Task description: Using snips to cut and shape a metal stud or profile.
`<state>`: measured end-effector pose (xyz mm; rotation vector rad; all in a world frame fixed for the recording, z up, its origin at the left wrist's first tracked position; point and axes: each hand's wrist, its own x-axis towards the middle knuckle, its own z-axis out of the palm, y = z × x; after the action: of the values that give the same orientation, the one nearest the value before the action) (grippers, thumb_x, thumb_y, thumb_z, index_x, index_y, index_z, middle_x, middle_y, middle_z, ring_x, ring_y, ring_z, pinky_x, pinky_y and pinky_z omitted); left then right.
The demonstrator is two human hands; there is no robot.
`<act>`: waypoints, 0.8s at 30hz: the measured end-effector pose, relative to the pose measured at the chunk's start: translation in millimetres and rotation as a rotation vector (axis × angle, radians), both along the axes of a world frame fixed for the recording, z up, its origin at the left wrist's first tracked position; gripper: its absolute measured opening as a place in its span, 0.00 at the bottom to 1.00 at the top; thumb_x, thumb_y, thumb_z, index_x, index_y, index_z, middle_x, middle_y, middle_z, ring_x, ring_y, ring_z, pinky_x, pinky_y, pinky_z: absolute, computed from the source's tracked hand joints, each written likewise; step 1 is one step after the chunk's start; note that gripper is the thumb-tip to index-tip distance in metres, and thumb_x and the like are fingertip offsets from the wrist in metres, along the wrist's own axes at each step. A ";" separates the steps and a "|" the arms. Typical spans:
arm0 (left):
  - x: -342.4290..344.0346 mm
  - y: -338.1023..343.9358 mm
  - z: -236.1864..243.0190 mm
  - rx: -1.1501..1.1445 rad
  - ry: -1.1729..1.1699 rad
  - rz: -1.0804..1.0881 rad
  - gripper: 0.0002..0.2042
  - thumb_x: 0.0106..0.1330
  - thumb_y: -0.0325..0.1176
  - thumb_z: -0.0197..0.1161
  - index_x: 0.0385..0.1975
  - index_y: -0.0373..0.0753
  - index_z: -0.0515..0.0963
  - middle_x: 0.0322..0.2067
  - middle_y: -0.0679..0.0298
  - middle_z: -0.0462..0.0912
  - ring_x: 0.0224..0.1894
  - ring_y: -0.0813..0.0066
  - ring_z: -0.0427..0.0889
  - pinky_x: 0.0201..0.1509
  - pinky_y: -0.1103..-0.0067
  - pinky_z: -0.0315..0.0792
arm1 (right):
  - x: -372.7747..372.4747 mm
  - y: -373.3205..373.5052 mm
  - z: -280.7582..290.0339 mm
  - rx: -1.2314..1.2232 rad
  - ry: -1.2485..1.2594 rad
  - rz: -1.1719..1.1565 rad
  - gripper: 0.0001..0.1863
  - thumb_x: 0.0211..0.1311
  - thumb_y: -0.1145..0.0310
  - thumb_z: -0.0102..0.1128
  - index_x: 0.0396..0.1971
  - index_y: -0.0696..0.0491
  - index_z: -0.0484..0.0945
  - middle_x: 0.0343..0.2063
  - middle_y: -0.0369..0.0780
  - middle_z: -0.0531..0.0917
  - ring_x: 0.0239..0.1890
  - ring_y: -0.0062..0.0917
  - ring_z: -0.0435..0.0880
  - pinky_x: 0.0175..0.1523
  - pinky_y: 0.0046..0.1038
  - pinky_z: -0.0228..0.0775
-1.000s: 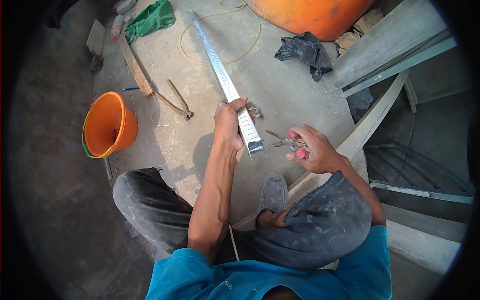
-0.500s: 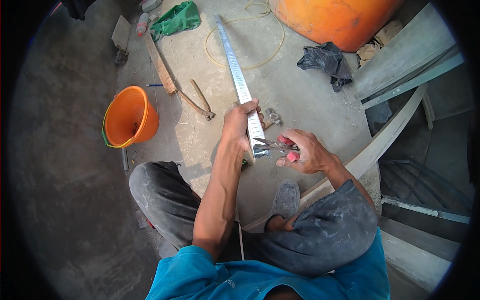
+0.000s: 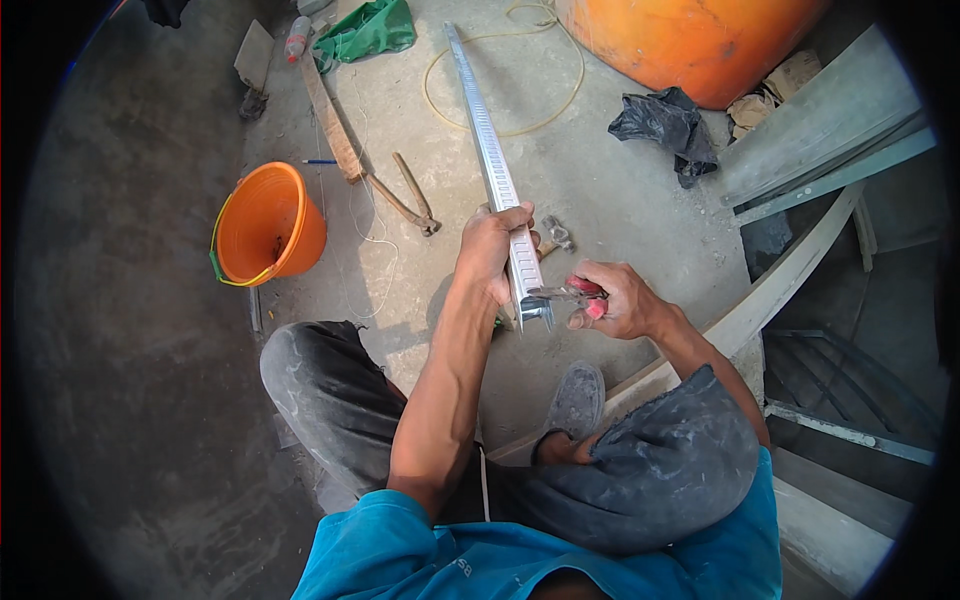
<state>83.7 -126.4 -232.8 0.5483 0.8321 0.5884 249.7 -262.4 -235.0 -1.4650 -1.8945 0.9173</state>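
A long slotted metal channel (image 3: 487, 150) stretches away from me, its near end raised off the floor. My left hand (image 3: 492, 250) is wrapped round it close to that end. The near end (image 3: 533, 308) shows cut, projecting flanges. In my right hand (image 3: 622, 300), closed round red handles, is a pair of tin snips (image 3: 560, 293). Their jaws meet the channel's right edge just short of the end; whether they bite into the metal I cannot tell. The handles are drawn close together. A hammer (image 3: 557, 235) lies on the floor beyond, its handle partly hidden by the channel.
Left on the concrete floor stands an orange bucket (image 3: 268, 222). Pincers (image 3: 408, 200), a wooden board (image 3: 332, 120), a blue pencil (image 3: 320, 161) and string lie beside it. Farther off are a green sack (image 3: 368, 35), yellowish hose (image 3: 581, 75), black plastic bag (image 3: 665, 128) and large orange container (image 3: 700, 45).
The snips' handles have closed together, and the jaws have shifted from across the channel's end to its right edge. The view has shifted slightly.
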 end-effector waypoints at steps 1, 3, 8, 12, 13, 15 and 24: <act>0.6 -0.1 -1.0 0.003 0.013 -0.015 0.06 0.66 0.29 0.57 0.30 0.37 0.68 0.22 0.65 0.69 0.20 0.77 0.71 0.19 0.82 0.69 | -1.3 -0.4 0.4 0.000 0.001 0.002 0.33 0.51 0.43 0.69 0.38 0.59 0.71 0.24 0.44 0.72 0.26 0.38 0.73 0.34 0.37 0.66; -2.0 2.2 -1.9 0.008 0.035 -0.034 0.06 0.67 0.30 0.57 0.30 0.38 0.68 0.21 0.65 0.69 0.20 0.77 0.71 0.20 0.81 0.70 | -7.3 -1.1 3.3 0.165 0.010 -0.081 0.30 0.54 0.49 0.68 0.42 0.59 0.72 0.31 0.47 0.74 0.34 0.40 0.75 0.42 0.37 0.68; 1.5 -3.8 7.0 -0.052 -0.019 0.020 0.07 0.67 0.31 0.56 0.31 0.36 0.68 0.22 0.63 0.69 0.21 0.75 0.74 0.24 0.79 0.77 | 6.3 -10.6 50.7 -0.096 -0.107 -0.076 0.30 0.52 0.55 0.70 0.49 0.60 0.71 0.39 0.48 0.76 0.43 0.42 0.76 0.50 0.38 0.68; 0.8 -2.4 11.2 -0.217 -0.135 0.084 0.08 0.67 0.31 0.56 0.34 0.34 0.66 0.26 0.61 0.70 0.24 0.72 0.76 0.25 0.77 0.78 | 8.9 -18.9 99.0 0.002 -0.451 -0.075 0.30 0.50 0.58 0.70 0.49 0.58 0.71 0.40 0.47 0.76 0.44 0.43 0.75 0.53 0.40 0.65; 1.3 -2.0 10.9 -0.184 -0.122 0.046 0.08 0.66 0.29 0.56 0.37 0.33 0.65 0.28 0.60 0.70 0.26 0.71 0.77 0.26 0.76 0.79 | 9.4 -20.7 110.0 0.007 -0.578 -0.068 0.30 0.49 0.59 0.70 0.49 0.58 0.72 0.39 0.47 0.76 0.45 0.43 0.75 0.54 0.40 0.64; 4.1 -5.1 12.8 -0.158 -0.117 0.006 0.10 0.66 0.27 0.56 0.40 0.32 0.64 0.30 0.60 0.70 0.28 0.70 0.79 0.27 0.75 0.80 | 10.3 -20.9 125.5 -0.012 -0.692 -0.038 0.30 0.45 0.62 0.70 0.49 0.57 0.72 0.39 0.46 0.76 0.46 0.40 0.75 0.54 0.39 0.63; 15.0 -16.9 10.3 -0.037 -0.051 0.056 0.17 0.62 0.21 0.56 0.49 0.29 0.59 0.35 0.53 0.71 0.27 0.70 0.80 0.26 0.75 0.82 | 9.9 -23.8 138.4 -0.135 -0.885 -0.023 0.29 0.45 0.59 0.69 0.47 0.56 0.74 0.37 0.46 0.76 0.44 0.41 0.76 0.50 0.39 0.65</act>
<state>98.7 -143.2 -222.5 0.4754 0.8112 0.6348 259.6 -286.2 -96.7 -2.2063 -2.4211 0.3893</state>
